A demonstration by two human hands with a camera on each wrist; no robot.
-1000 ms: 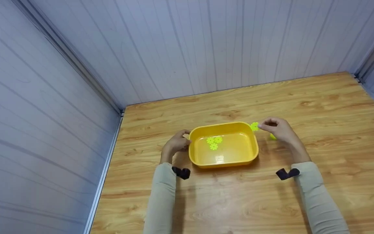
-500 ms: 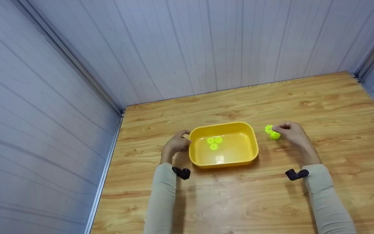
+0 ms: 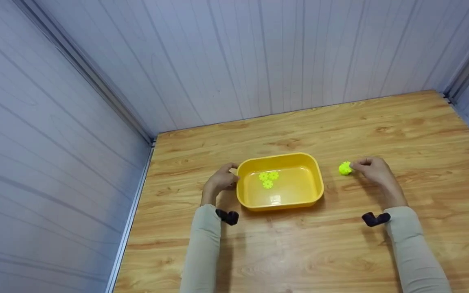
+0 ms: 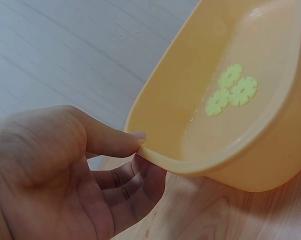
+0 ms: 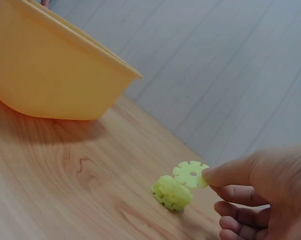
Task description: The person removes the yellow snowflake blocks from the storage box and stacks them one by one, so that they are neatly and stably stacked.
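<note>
the left hand point(image 3: 220, 181) pinches the left rim of the yellow tub point(image 3: 318, 191), thumb on top of the lip and the other fingers curled under it, as the left wrist view shows plainly. the tub sits on the wooden table point(image 3: 381, 122) near the middle, and three green notched discs point(image 3: 268, 178) lie flat and touching one another on its floor, toward the far left part.

the right hand point(image 3: 375, 171) is to the right of the tub, well clear of its rim. in the right wrist view its thumb and forefinger pinch one green disc point(image 5: 190, 174) by the edge, held just above the table. just beside and below that disc a small stack of green discs point(image 5: 171, 192) lies on the wood; whether the held disc touches the stack cannot be told.

the step in hand looks like picking a single disc off the pile outside the tub, with the tub steadied by the other hand. as a judgement, the next move calls for keeping the pinch firm on that thin edge, lifting the disc clear of the stack so the rest do not shift, and carrying it leftward over the right rim of the tub before letting go. the left hand's grip should hold the tub in place meanwhile.
</note>
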